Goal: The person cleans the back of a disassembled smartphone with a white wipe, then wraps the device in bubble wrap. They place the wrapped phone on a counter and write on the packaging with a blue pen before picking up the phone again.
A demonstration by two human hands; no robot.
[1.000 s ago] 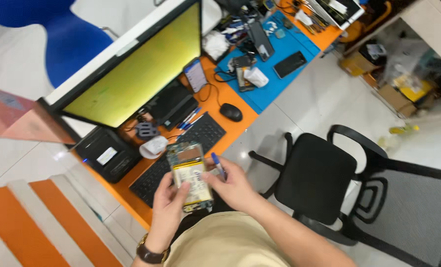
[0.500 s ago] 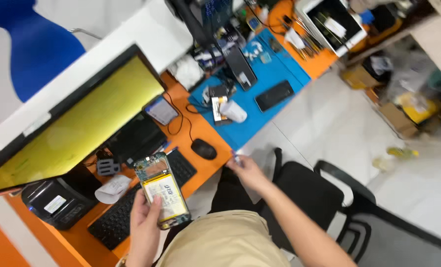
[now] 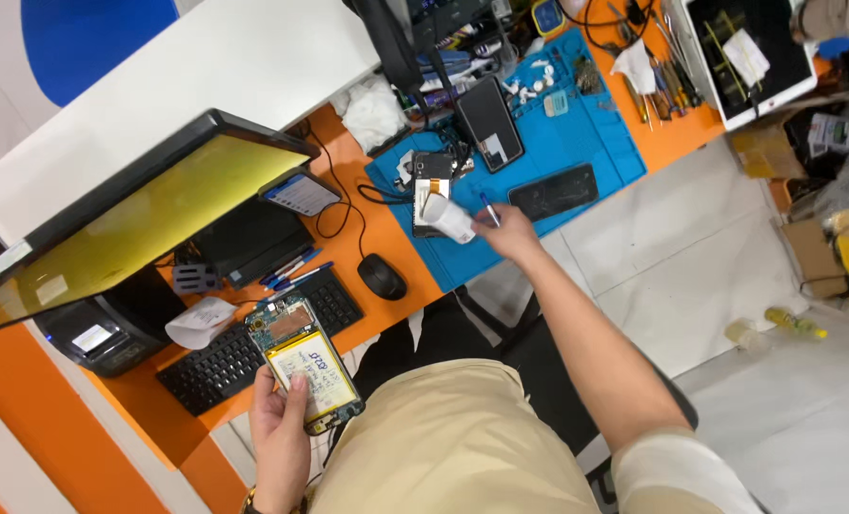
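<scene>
- Head view, far left: a large monitor [image 3: 129, 224] with a yellow-lit screen leans over the left end of the orange desk [image 3: 386, 228]; a small black printer [image 3: 101, 333] sits under its lower edge.
- Front edge, left: a black keyboard [image 3: 244, 347] lies along the desk's near edge, with a crumpled white paper [image 3: 199, 322] touching its back edge.
- Left hand [image 3: 280, 433]: closed around an opened phone [image 3: 303, 362] with its back cover off, green board and yellow-labelled battery showing; fingers wrap its lower part, and it is held above the lap, just in front of the keyboard.
- Desk centre: blue pens [image 3: 291, 271] lie behind the keyboard; a black mouse [image 3: 383, 276] sits near the front edge, between the keyboard and the blue mat.
- Blue work mat [image 3: 577, 143]: it covers the desk's right half and carries a dark phone [image 3: 489, 122] face up and a black phone panel [image 3: 554, 191] near the mat's front edge.
- Right hand [image 3: 510, 231]: stretched out to the mat's front edge, pinching a thin blue-tipped tool [image 3: 487, 207] and touching a white folded piece [image 3: 448, 219] that lies over a small black part [image 3: 430, 186].
- Far right end: hand tools [image 3: 658, 81] lie on the bare orange surface, beside a white-framed tablet [image 3: 748, 57] at the desk's right corner.
</scene>
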